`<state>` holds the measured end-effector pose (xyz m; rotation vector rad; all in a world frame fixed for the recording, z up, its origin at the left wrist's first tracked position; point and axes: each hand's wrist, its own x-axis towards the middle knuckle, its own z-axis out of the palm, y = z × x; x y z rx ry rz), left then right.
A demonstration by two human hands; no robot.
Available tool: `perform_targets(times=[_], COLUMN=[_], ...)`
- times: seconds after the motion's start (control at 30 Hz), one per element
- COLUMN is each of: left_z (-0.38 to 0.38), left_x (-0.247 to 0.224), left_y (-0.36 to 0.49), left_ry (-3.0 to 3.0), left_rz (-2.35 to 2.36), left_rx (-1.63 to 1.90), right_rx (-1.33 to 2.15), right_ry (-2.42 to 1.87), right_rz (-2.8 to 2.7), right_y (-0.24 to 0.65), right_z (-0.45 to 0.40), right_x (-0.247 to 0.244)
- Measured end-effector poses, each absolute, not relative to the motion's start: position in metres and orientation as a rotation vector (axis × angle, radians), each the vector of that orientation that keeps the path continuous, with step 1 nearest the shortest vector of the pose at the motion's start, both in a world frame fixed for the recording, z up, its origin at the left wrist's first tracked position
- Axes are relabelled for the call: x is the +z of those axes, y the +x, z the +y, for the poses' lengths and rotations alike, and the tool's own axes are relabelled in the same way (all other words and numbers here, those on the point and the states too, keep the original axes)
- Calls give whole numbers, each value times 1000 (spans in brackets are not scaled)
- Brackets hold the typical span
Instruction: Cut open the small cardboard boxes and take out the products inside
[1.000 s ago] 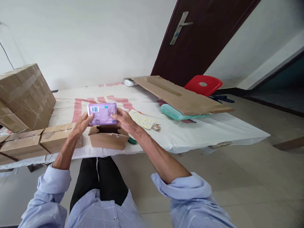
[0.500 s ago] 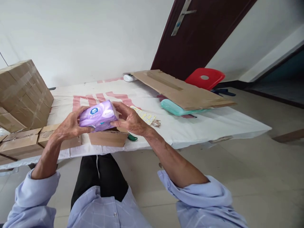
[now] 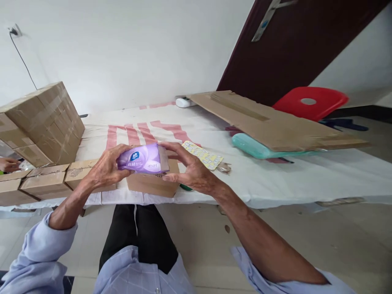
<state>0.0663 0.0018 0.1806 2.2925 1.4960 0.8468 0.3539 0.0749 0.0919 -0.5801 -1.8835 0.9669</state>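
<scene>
A purple pack of tissues (image 3: 142, 160) with a blue logo is held between my two hands, just above a small cardboard box (image 3: 153, 185) at the table's front edge. My left hand (image 3: 108, 168) grips the pack's left end, thumb at the lower front. My right hand (image 3: 192, 169) is curved around the right end, fingers behind the top and thumb low in front. The pack and hands hide most of the box's opening. Partly behind my right hand, a green object (image 3: 185, 187) lies beside the box.
Closed cardboard boxes (image 3: 45, 181) line the front left, with a taped stack of cartons (image 3: 52, 122) behind. Another person's hand (image 3: 9, 164) shows at far left. A yellow patterned sheet (image 3: 203, 155), a cardboard sheet (image 3: 245, 118) over a teal package (image 3: 254, 146), and a red chair (image 3: 321, 100) stand rightward.
The view has swung left, so the things on the table appear farther right. The pack has tilted, its right end now facing me more. Another person's hand has come into view.
</scene>
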Motion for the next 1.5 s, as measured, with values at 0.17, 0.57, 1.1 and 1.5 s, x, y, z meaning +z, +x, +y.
perform_targets(times=[0.17, 0.57, 1.1, 1.5], left_z=[46, 200, 136, 140], left_x=[196, 138, 166, 134], left_y=[0, -130, -15, -90], left_ry=[2417, 2223, 2461, 2133], left_rz=[1895, 2456, 1686, 2229], left_rx=[982, 489, 246, -257], right_rx=[834, 1304, 1170, 1352], right_ry=[-1147, -1301, -1208, -1002], right_rz=[-1661, -1742, -1668, -1805], right_y=[384, 368, 202, 166], right_z=[107, 140, 250, 221], right_x=[40, -7, 72, 65])
